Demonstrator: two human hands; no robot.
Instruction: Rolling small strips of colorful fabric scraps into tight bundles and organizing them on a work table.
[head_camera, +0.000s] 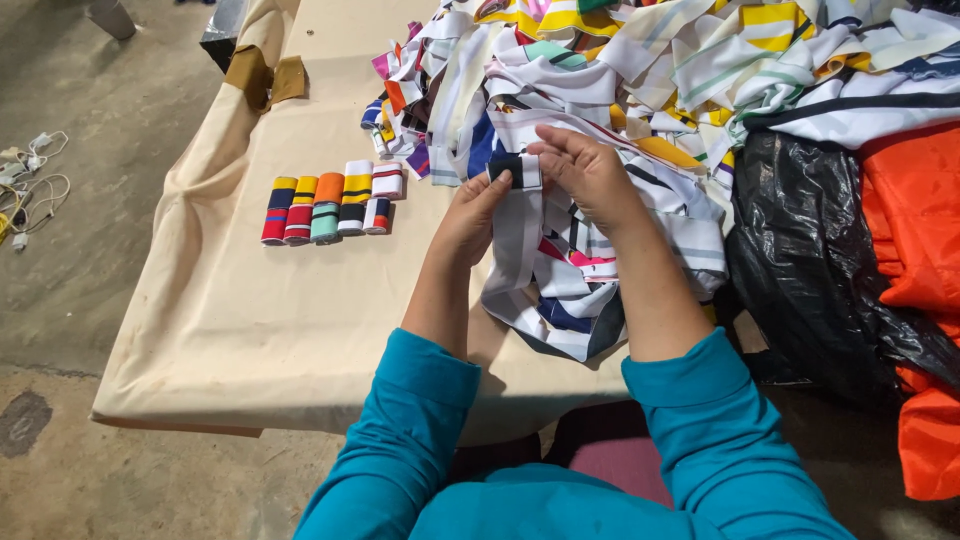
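Both hands work at the middle of the desk (250, 300), which is draped in a tan cloth; the left hand (470, 220) and the right hand (590, 175) pinch between them the rolled end of a white ribbed fabric strip (517, 235), whose small dark-and-white roll (518, 170) sits at the fingertips while its tail hangs down toward the person's lap; each grip is closed on that strip, the left from below, the right from above

To do the rolling well, it seems best to keep the strip's edges square so the roll stays even, hold light tension on the hanging tail, and turn with the fingertips rather than the whole hand (a slack tail would likely wind crooked)

Left of the hands, well apart from them, stands a neat row of finished rolls (330, 205) in red, yellow, orange, mint and white; beyond the hands lies a big tangled heap of striped strips (640, 60), and the working strip's tail rests against it, so it may snag there; to the right sit a black plastic bag (810, 250) and orange cloth (915, 220), near but not touching the hands; cables (30, 190) lie on the floor
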